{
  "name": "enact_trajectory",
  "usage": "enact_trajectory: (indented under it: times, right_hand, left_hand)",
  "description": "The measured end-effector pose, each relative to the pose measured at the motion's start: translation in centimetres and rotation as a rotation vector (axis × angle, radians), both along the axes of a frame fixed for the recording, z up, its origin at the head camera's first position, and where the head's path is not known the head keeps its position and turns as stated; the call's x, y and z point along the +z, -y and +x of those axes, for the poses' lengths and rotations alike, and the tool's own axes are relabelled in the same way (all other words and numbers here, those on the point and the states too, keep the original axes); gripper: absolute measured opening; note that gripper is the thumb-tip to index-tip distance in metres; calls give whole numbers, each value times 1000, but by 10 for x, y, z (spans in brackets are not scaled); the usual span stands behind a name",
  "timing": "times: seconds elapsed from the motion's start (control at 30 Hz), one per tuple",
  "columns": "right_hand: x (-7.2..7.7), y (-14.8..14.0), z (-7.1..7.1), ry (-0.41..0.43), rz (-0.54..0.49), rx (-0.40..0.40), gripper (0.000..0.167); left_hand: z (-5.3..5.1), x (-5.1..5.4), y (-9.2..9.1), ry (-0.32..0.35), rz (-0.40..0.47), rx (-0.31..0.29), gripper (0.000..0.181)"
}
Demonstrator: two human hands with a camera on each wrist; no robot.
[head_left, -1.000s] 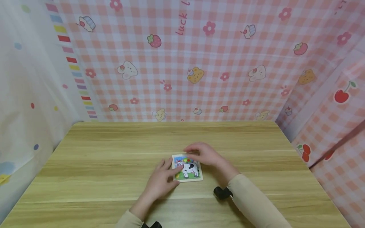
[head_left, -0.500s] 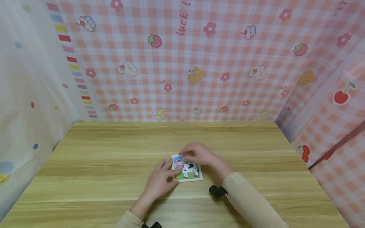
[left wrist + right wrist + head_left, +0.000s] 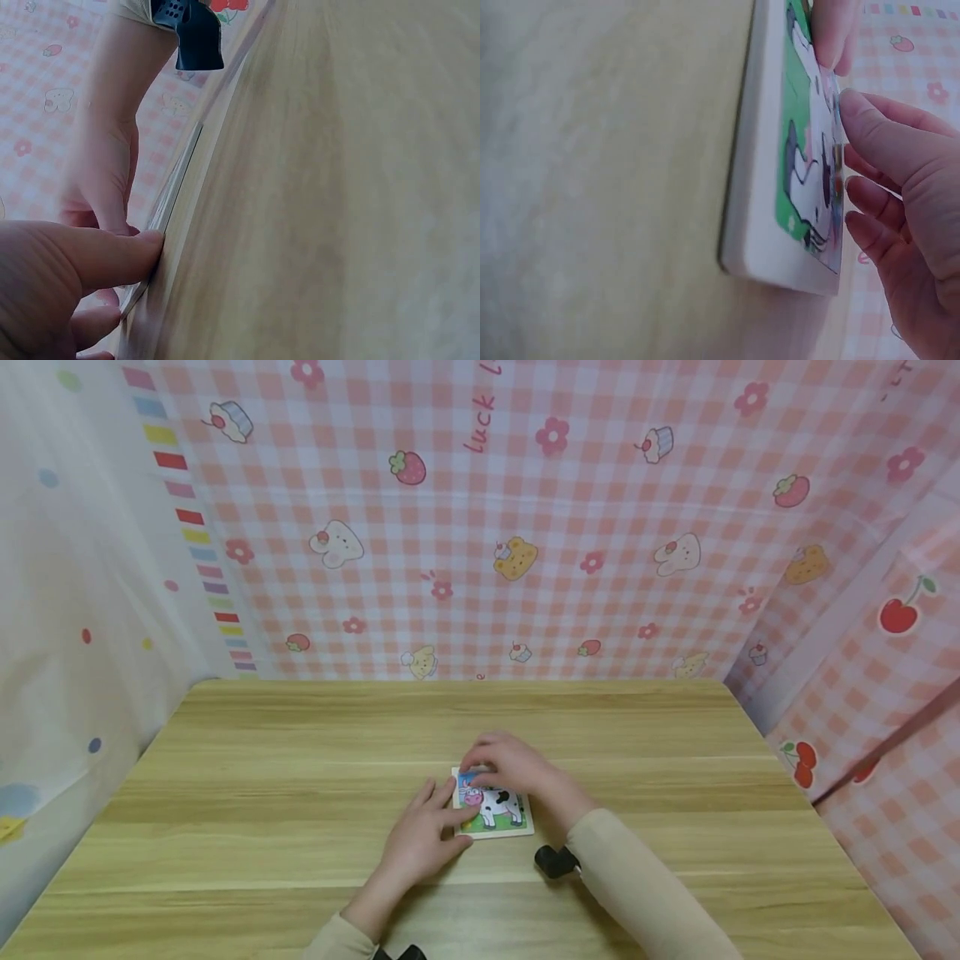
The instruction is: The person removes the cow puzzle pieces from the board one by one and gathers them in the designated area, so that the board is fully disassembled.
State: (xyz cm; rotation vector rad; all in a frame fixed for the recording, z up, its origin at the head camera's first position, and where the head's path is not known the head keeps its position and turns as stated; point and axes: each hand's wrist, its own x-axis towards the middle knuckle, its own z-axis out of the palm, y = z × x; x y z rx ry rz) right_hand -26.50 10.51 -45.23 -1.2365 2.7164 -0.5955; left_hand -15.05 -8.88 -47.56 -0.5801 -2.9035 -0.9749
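A small square cow picture puzzle (image 3: 497, 810) in a pale frame lies flat near the middle of the table. My left hand (image 3: 422, 839) rests at its left side, with one finger reaching over the picture and the thumb by the near left corner. The right hand (image 3: 512, 768) is over the far left part, its thumb on or just above the picture. In the right wrist view, the right thumb and fingers (image 3: 877, 217) lie close to the puzzle's face (image 3: 810, 127), with no separate thing visible between them. Part of the picture's top is hidden by the right hand.
The wood-grain table (image 3: 300, 743) spreads around the puzzle. Behind it hangs a pink checked curtain (image 3: 465, 510), with a white dotted cloth (image 3: 75, 568) at the left. A black wrist device (image 3: 557, 862) sits at the right sleeve.
My right hand has slid left along the puzzle's far side, uncovering more of the top right and covering the top left. The left hand and the puzzle have stayed in place.
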Motion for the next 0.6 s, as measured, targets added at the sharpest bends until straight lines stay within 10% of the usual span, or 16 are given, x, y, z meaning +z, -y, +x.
enact_trajectory:
  times: [0.6]
  right_hand:
    - [3,1,-11,-98,79,155,22]
  left_hand:
    - [0,1,0,-5,-6,-4,39]
